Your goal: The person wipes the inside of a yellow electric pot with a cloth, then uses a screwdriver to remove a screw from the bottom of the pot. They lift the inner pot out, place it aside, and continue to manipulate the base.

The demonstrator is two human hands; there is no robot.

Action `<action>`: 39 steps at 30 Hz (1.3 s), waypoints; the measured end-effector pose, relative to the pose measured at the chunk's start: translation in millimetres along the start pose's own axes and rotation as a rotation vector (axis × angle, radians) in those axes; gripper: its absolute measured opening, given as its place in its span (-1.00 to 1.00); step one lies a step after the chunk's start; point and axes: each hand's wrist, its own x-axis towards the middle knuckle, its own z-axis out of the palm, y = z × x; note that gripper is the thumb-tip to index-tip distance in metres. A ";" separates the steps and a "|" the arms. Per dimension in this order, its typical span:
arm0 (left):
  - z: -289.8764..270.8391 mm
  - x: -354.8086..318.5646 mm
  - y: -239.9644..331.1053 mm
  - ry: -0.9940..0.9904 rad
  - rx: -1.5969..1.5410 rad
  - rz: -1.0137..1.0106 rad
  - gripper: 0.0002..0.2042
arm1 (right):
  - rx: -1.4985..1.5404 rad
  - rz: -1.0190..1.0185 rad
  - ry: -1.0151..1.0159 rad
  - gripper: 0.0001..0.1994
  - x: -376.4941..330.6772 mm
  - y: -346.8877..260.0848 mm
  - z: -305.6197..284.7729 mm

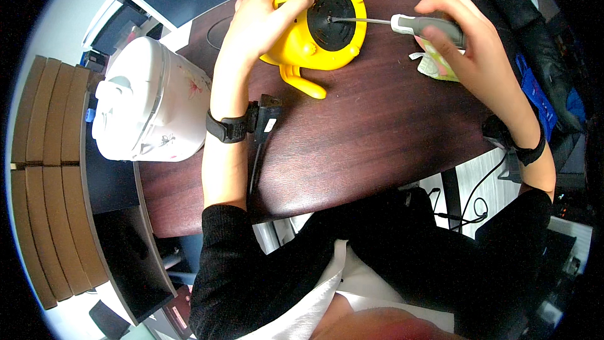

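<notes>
A round yellow appliance (pixel 290 50) with small knobby feet and a black slotted plate (pixel 343 6) lies at the far middle of the table. A curved yellow piece (pixel 306 85) sticks out from its near side. My left hand (pixel 261 19) grips its left rim, thumb reaching toward the black plate. In my right hand (pixel 469 31) is a screwdriver (pixel 428 26) with a grey and white handle. Its thin shaft runs leftward and the tip meets the middle of the black plate. My right index finger sits raised off the handle. Whether a screw sits under the tip is too small to tell.
A white lidded rice cooker (pixel 154 101) stands on the left of the dark wooden table (pixel 352 132). Beside my right hand lies a pale, colourful soft packet (pixel 434 66). Brown boxes (pixel 53 151) are stacked at far left. Loose cables (pixel 469 217) hang below the table's near edge.
</notes>
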 end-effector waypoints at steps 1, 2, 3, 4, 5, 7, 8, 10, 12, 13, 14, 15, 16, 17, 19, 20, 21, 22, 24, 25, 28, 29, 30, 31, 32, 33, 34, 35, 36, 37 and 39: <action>-0.2 -0.2 -0.6 0.005 0.003 0.001 -0.30 | 0.197 0.165 -0.025 -0.77 -2.9 2.5 0.7; 0.2 0.3 -0.3 0.008 0.011 0.011 -0.30 | 0.392 0.333 -0.048 -0.76 -10.6 7.5 1.4; 0.6 0.8 0.2 0.012 0.019 0.022 -0.30 | 0.586 0.501 -0.071 -0.75 -17.8 12.3 2.6; 1.0 1.3 0.6 0.016 0.026 0.033 -0.31 | 0.509 0.484 -0.064 -0.71 -22.1 16.4 4.3; 0.5 0.9 0.6 0.009 -0.001 0.014 -0.31 | 0.572 0.501 -0.010 -0.70 -23.6 15.1 9.2; -0.3 0.3 0.8 -0.007 -0.057 -0.021 -0.31 | 0.695 0.534 0.101 -0.66 -25.8 10.5 18.1; -0.7 0.6 -1.0 -0.004 -0.061 -0.017 -0.31 | 0.633 0.496 0.114 -0.66 -27.6 11.2 20.8; -0.6 2.4 -5.4 0.000 -0.070 -0.006 -0.32 | 0.507 0.423 0.139 -0.66 -30.7 12.9 23.4; -2.4 1.2 -5.1 0.004 -0.062 -0.008 -0.32 | 0.357 0.505 0.076 -0.65 -25.7 7.7 15.3; -3.1 0.6 -4.9 0.006 -0.058 -0.009 -0.32 | 0.281 0.546 0.044 -0.64 -23.2 5.9 11.1; -2.7 0.8 -4.3 0.007 -0.049 -0.010 -0.32 | 0.251 0.523 0.023 -0.65 -22.4 6.5 8.7; -2.3 1.0 -3.9 0.009 -0.039 -0.011 -0.32 | 0.221 0.499 0.001 -0.66 -21.5 8.1 6.9; -2.1 1.0 -3.3 0.010 -0.029 -0.012 -0.32 | 0.192 0.476 -0.021 -0.67 -21.1 8.9 5.4; -1.7 1.1 -2.2 0.013 -0.028 -0.008 -0.32 | 0.182 0.445 -0.047 -0.65 -20.7 8.0 3.6; -1.5 0.5 0.5 0.019 -0.025 -0.001 -0.32 | 0.162 0.384 -0.098 -0.59 -20.1 5.0 0.8; -2.6 0.0 2.2 0.001 -0.035 -0.013 -0.32 | 0.137 0.309 -0.071 -0.59 -19.4 4.3 -0.1; -4.6 -0.1 4.5 -0.017 -0.045 -0.026 -0.32 | 0.112 0.234 -0.044 -0.59 -18.5 3.8 -1.0; -5.5 -0.3 5.5 -0.035 -0.054 -0.039 -0.32 | 0.088 0.159 -0.018 -0.58 -18.1 3.7 -1.2; -1.8 -0.6 4.5 -0.016 -0.020 -0.022 -0.31 | 0.064 0.150 -0.013 -0.58 -19.4 7.7 -1.9; 0.1 -0.7 3.7 -0.007 -0.002 -0.015 -0.31 | 0.052 0.145 -0.011 -0.58 -20.3 9.4 -2.1; 1.1 -0.5 0.3 0.012 0.026 0.006 -0.31 | 0.095 0.219 0.024 -0.61 -23.8 7.4 -0.8; 1.1 -0.2 0.8 0.007 0.024 0.002 -0.30 | 0.102 0.299 -0.010 -0.60 -25.9 9.7 0.2; 0.5 0.2 1.7 0.003 0.021 -0.001 -0.30 | 0.109 0.378 -0.044 -0.59 -28.2 13.3 1.6; 0.2 0.5 2.0 -0.002 0.018 -0.004 -0.30 | 0.116 0.458 -0.078 -0.58 -29.4 15.2 2.2; 0.2 0.7 0.9 0.001 0.007 -0.013 -0.30 | 0.142 0.468 -0.078 -0.56 -26.5 11.5 0.5; 0.6 1.1 -0.7 0.004 -0.004 -0.022 -0.30 | 0.101 0.366 -0.022 -0.55 -26.8 12.8 2.0; 0.6 1.5 -1.8 0.007 -0.016 -0.030 -0.30 | 0.059 0.263 0.034 -0.54 -27.3 15.4 4.3; -0.1 1.3 -2.2 -0.002 -0.021 -0.037 -0.30 | 0.018 0.160 0.089 -0.52 -27.2 17.7 5.7; -0.8 1.3 -2.3 -0.012 -0.026 -0.044 -0.30 | 0.057 0.160 0.099 -0.50 -27.0 19.6 5.6; -1.4 1.3 -2.3 -0.022 -0.032 -0.051 -0.30 | 0.085 0.154 0.116 -0.50 -26.6 18.9 7.7; 0.6 -0.1 1.4 -0.001 -0.004 -0.020 -0.30 | 0.140 0.143 0.152 -0.50 -26.0 17.2 13.5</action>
